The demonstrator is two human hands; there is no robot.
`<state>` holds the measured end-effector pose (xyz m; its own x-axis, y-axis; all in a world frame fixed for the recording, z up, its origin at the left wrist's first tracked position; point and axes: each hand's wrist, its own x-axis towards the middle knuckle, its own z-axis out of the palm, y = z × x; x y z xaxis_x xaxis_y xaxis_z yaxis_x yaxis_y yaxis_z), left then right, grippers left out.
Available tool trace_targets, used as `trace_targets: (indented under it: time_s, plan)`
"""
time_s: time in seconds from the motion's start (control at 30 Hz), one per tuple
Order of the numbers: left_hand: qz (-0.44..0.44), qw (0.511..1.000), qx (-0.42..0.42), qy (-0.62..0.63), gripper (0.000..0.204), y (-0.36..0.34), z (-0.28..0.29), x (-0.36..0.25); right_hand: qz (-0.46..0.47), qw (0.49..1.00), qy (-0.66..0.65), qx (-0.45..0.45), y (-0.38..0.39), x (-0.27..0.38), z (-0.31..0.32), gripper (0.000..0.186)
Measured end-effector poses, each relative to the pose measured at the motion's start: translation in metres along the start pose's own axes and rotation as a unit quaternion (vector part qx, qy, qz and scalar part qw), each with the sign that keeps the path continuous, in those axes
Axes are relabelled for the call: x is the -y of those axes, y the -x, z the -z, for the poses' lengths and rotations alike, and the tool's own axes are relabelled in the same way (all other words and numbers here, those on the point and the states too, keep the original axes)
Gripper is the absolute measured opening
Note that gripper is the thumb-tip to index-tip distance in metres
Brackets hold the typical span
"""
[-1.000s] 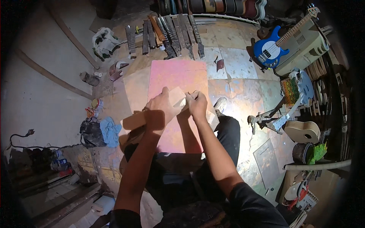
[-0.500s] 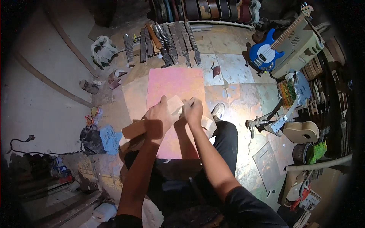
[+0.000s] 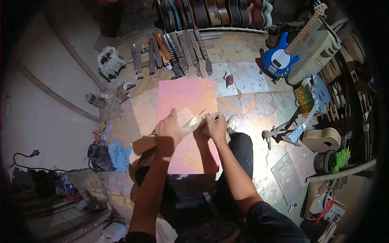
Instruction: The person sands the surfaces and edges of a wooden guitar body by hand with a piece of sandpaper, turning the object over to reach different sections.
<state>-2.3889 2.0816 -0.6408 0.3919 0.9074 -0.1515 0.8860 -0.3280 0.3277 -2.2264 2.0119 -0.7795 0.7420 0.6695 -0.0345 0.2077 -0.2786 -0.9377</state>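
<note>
My left hand [image 3: 168,127] is closed around a pale, wood-coloured flat piece [image 3: 185,115] above the pink board [image 3: 186,91]. The fingers of my right hand [image 3: 216,124] pinch the end of a thin, light strip [image 3: 196,121] beside that piece. Whether strip and piece are joined I cannot tell. A brown block-like piece [image 3: 144,144] sticks out to the left of my left wrist; my hand hides where it leads. The pink board lies between my legs, with dark shadows of my hands on it.
Several fretted guitar necks [image 3: 174,52] lie beyond the board, with a row of guitar bodies [image 3: 214,14] behind. At the right stand a blue bass guitar [image 3: 280,56], a metal stand [image 3: 283,135] and an acoustic guitar body [image 3: 322,139]. Blue cloth [image 3: 118,154] lies at the left.
My right hand has moved a little right, away from the left, and more of the light strip shows between them. The left hand keeps its hold. The whole view has shifted slightly.
</note>
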Motion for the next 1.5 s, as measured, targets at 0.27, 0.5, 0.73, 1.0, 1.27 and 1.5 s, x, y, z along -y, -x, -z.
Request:
trace_targets:
  time_s: [0.27, 0.5, 0.73, 1.0, 1.27, 1.5]
  plan:
    - [-0.008, 1.000, 0.027, -0.003, 0.081, -0.006, -0.008, -0.009, 0.152, 0.934, 0.215, 0.241, 0.034, 0.032, 0.039, 0.073]
    - [-0.012, 1.000, 0.020, -0.003, 0.079, -0.004, -0.008, -0.014, 0.167, 0.931, 0.253, 0.202, 0.031, 0.029, 0.038, 0.076]
    - [-0.006, 0.999, 0.032, -0.008, 0.084, -0.006, -0.005, -0.008, 0.174, 0.941, 0.068, 0.281, 0.048, 0.017, 0.043, 0.062]
    - [0.001, 1.000, 0.025, -0.017, 0.083, -0.008, -0.010, -0.007, -0.106, 0.967, -0.176, 0.149, 0.036, 0.019, 0.023, 0.015]
    - [0.005, 1.000, 0.022, 0.000, 0.069, -0.003, -0.008, -0.018, -0.078, 0.996, -0.037, 0.000, 0.023, 0.008, -0.036, 0.020]
    - [0.006, 1.000, 0.026, -0.005, 0.067, -0.004, -0.012, -0.019, -0.050, 0.995, -0.079, -0.017, 0.026, -0.003, -0.037, 0.022]
